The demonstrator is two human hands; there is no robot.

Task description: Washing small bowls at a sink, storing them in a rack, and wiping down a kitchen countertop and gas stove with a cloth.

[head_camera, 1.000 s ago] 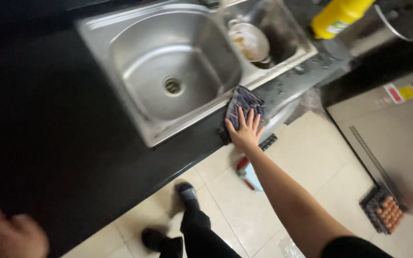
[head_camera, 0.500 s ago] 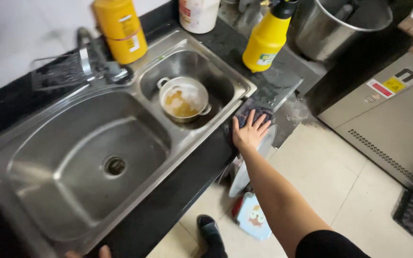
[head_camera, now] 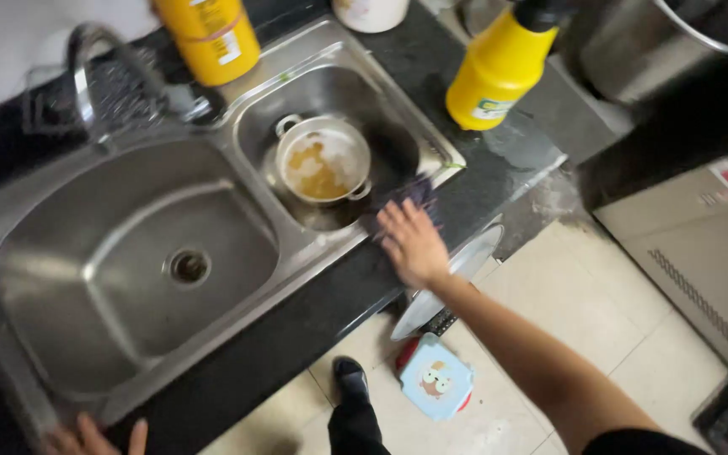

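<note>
My right hand (head_camera: pixel 412 243) lies flat, fingers spread, on a dark purple cloth (head_camera: pixel 414 195) at the front rim of the small sink basin (head_camera: pixel 419 147). Only a little of the cloth shows past my fingers. A white pot (head_camera: pixel 323 158) with orange-brown residue sits in that basin, just left of the hand. My left hand (head_camera: pixel 93 438) rests at the bottom left on the dark counter's front edge (head_camera: pixel 280 333), fingers apart, holding nothing. The large steel basin (head_camera: pixel 111 278) with its drain lies between the two hands.
A yellow spray bottle (head_camera: pixel 497 72) stands on the counter right of the sink, and a yellow container (head_camera: pixel 211 38) behind it. A tap (head_camera: pixel 94 63) arches over the sink. A big steel pot (head_camera: pixel 676 42) sits far right. On the tiled floor are my shoe (head_camera: pixel 350 381) and a small blue stool (head_camera: pixel 434 377).
The view has swung left and closer over the sink. My right hand has slid the cloth leftwards along the counter's front to the small basin's rim. My left hand stays at the counter edge.
</note>
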